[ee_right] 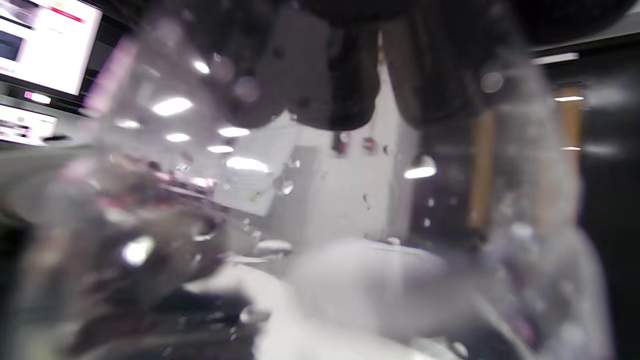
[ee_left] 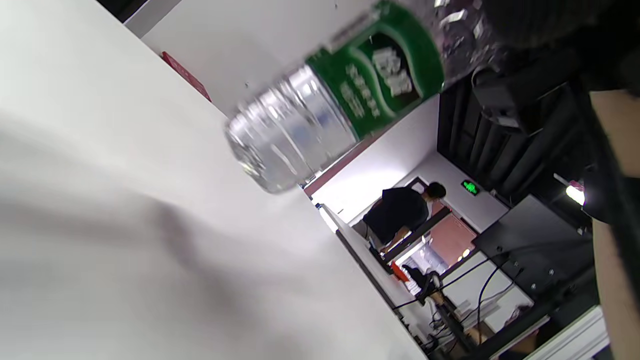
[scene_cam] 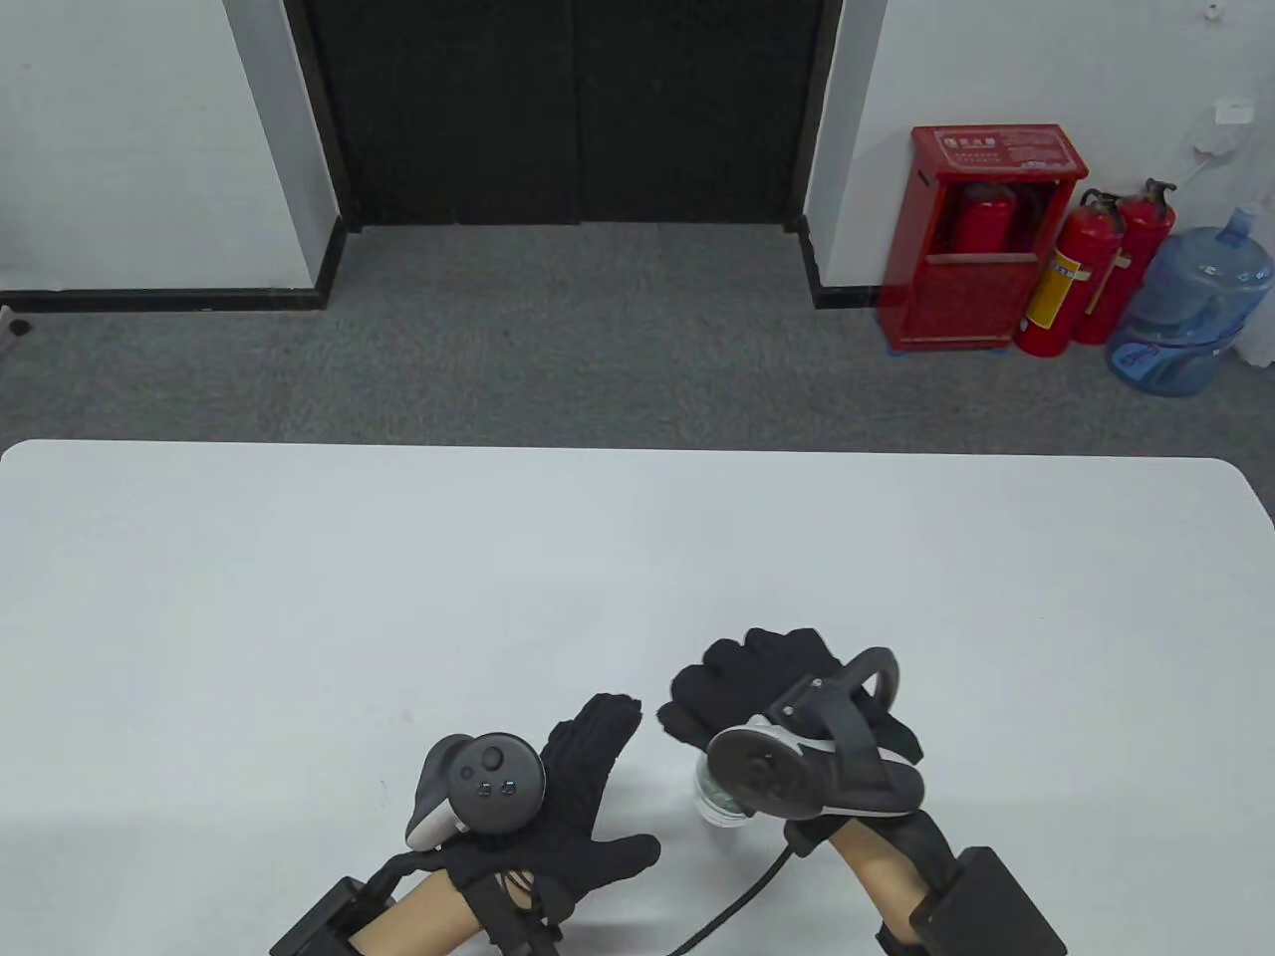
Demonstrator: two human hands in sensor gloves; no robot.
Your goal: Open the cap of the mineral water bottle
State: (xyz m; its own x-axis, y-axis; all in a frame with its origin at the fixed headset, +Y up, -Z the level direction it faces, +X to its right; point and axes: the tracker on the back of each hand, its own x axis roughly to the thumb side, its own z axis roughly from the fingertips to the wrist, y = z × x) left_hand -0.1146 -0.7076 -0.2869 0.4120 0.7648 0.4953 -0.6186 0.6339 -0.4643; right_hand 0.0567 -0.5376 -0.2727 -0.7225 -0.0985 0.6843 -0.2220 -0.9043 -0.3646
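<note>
The clear plastic mineral water bottle with a green label [ee_left: 350, 95] sits near the front of the white table [scene_cam: 637, 558], right of centre — in the table view only a sliver of its clear body [scene_cam: 719, 797] shows beneath the right hand's tracker. The right hand [scene_cam: 797, 727] wraps around the bottle's upper part from above, gloved fingers curled on it; the cap itself is hidden. The left hand [scene_cam: 558, 807] lies just left of the bottle, fingers spread and holding nothing, not touching it. This looks like the opening grasp, with no sign that the cap is off. Next, one hand probably must steady the body while the other twists the cap — a firm pinch is needed.
</note>
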